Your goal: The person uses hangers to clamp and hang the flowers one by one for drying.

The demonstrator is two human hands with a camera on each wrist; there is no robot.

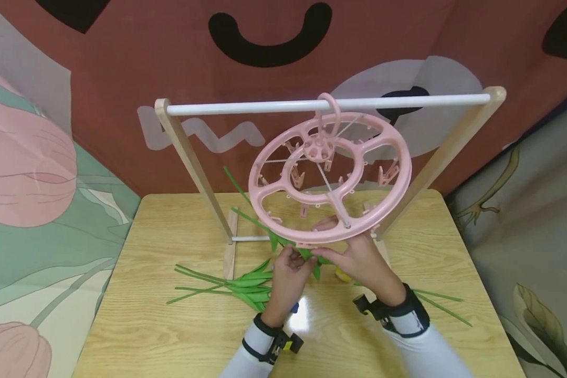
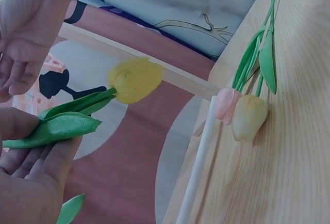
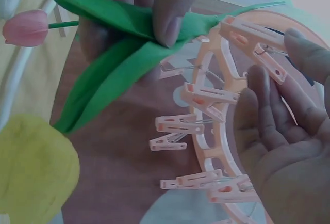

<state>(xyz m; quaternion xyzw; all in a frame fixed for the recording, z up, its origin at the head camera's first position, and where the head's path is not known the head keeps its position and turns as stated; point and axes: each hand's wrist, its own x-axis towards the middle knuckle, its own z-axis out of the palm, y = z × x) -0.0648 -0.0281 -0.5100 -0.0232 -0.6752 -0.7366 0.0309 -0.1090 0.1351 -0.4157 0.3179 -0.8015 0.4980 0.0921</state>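
My left hand pinches the green leaves and stem of an artificial yellow tulip between thumb and fingers. In the right wrist view the bloom hangs low at the left, and the thin stem points up past a pink clothespin. My right hand pinches that clothespin's handles between thumb and fingertips, below the near rim of a round pink clip hanger. Whether the clothespin's tips touch the stem, I cannot tell. Several other clothespins dangle from the hanger's rings.
The hanger hooks over a white rod on a wooden-legged stand. Several green-stemmed flowers lie on the wooden table, left of my hands. A pink tulip and a pale yellow tulip lie to the right.
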